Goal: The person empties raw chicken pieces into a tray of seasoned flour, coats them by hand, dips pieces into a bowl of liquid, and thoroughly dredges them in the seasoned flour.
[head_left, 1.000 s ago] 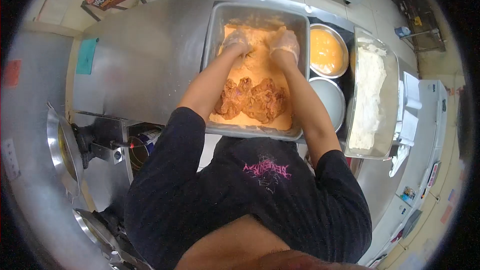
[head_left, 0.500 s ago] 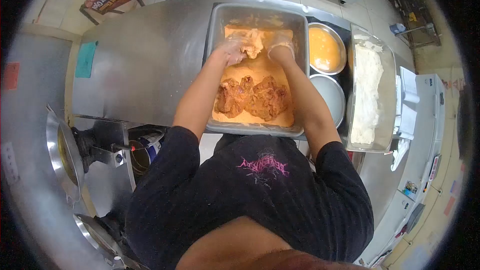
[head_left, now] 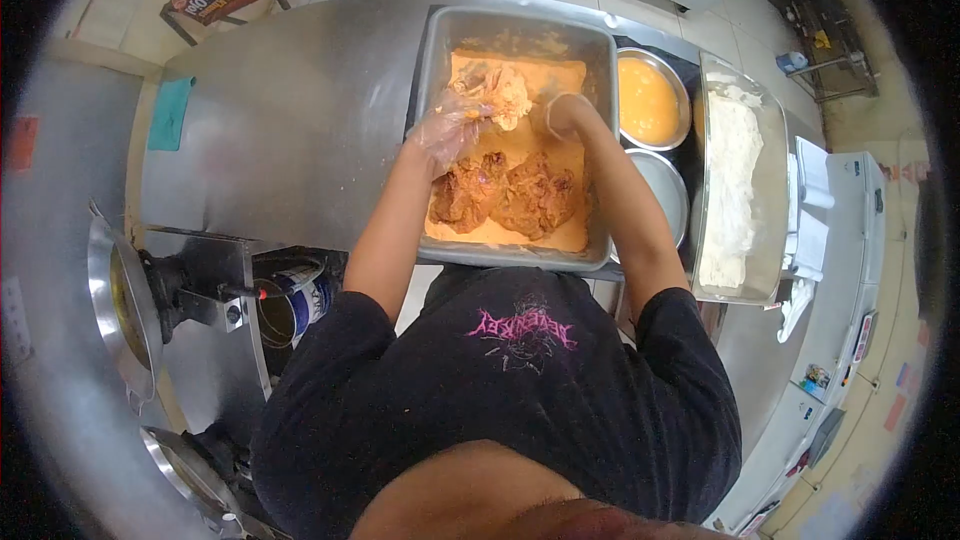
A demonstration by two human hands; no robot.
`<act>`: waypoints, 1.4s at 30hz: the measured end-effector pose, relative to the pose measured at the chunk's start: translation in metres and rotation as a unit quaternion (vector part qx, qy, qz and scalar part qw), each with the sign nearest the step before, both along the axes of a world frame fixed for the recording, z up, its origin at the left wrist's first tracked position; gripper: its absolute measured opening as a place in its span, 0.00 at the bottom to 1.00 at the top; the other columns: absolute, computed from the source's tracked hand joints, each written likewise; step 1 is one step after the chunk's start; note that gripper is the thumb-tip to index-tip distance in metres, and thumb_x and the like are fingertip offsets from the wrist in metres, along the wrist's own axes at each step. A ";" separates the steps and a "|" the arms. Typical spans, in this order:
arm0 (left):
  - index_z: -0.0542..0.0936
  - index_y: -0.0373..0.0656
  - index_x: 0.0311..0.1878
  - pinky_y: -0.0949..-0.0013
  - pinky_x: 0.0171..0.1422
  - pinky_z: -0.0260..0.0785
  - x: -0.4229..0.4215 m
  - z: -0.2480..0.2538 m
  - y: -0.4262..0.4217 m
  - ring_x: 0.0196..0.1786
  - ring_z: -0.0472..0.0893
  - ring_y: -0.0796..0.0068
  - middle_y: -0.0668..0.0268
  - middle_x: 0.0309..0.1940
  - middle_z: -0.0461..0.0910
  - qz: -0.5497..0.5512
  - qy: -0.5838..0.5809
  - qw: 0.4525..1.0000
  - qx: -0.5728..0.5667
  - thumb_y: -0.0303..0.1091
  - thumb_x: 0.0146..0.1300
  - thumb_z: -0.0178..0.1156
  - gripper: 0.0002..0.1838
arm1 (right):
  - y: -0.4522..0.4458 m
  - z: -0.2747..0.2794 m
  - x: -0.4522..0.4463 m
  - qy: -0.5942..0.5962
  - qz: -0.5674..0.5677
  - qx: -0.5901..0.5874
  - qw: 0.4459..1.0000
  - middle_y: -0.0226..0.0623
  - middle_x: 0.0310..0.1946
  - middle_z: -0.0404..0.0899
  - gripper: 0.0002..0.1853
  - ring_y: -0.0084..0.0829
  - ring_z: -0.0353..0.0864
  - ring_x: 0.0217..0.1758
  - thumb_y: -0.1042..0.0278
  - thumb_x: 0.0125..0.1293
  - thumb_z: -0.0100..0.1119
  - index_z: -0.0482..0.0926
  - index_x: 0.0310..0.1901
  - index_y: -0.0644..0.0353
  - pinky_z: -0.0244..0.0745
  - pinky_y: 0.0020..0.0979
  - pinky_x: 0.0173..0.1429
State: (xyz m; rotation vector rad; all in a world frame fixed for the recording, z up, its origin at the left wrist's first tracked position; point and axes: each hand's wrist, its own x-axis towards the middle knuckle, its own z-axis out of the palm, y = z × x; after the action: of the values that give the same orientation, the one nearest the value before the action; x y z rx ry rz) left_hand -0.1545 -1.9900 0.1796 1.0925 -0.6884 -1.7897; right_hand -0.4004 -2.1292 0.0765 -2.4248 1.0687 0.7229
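A deep grey tub holds a layer of orange breading powder. My left hand, in a clear plastic glove, grips a chicken piece thickly coated with pale orange powder, raised over the tub's far half. To its right my right hand, also gloved, hangs low over the powder with its fingers bent down and mostly hidden. Nearer to me, two wet, reddish-brown chicken pieces lie side by side on the powder.
Right of the tub stand a round pan of yellow-orange liquid and a pale round pan. Beyond them is a long tray of white flour. A wok sits on a burner at the left. A green sheet lies on the steel table.
My left hand has shifted left and a little nearer to me, turning the coated chicken piece. My right hand has drawn slightly nearer to me. The two wet pieces have stayed put.
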 end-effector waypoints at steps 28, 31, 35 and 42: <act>0.69 0.45 0.71 0.42 0.72 0.75 -0.026 0.024 0.025 0.70 0.77 0.53 0.54 0.68 0.74 0.102 0.244 0.964 0.011 0.65 0.76 0.48 0.35 | 0.101 0.124 0.014 -0.675 -0.612 0.260 0.320 0.36 0.54 0.82 0.20 0.31 0.84 0.47 0.52 0.76 0.57 0.77 0.61 0.55 0.85 0.34 0.48; 0.66 0.43 0.74 0.48 0.76 0.70 -0.024 0.023 0.028 0.72 0.75 0.53 0.51 0.70 0.72 0.089 0.125 0.987 0.049 0.73 0.73 0.45 0.43 | 0.100 0.127 0.007 -0.624 -0.578 0.266 0.453 0.35 0.49 0.84 0.18 0.30 0.85 0.46 0.55 0.74 0.61 0.80 0.58 0.56 0.84 0.33 0.46; 0.65 0.43 0.75 0.42 0.75 0.70 -0.030 0.025 0.021 0.72 0.74 0.52 0.50 0.71 0.71 0.135 0.223 0.956 0.136 0.73 0.72 0.46 0.45 | 0.100 0.103 -0.002 -0.679 -0.310 0.006 0.665 0.38 0.46 0.87 0.15 0.27 0.87 0.45 0.63 0.74 0.62 0.83 0.55 0.61 0.85 0.30 0.47; 0.65 0.42 0.75 0.43 0.72 0.73 -0.037 0.019 0.021 0.70 0.76 0.50 0.51 0.70 0.72 0.121 0.238 0.958 0.102 0.75 0.71 0.43 0.47 | 0.110 0.104 -0.011 -0.557 -0.310 0.160 0.754 0.38 0.46 0.85 0.15 0.27 0.82 0.44 0.69 0.69 0.68 0.82 0.54 0.64 0.79 0.30 0.46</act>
State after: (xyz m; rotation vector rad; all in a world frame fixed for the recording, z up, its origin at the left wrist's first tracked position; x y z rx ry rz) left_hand -0.1915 -1.9690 0.1984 0.7863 -0.0773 -1.8376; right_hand -0.4116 -2.0193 0.1801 -1.5129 0.9474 -0.6715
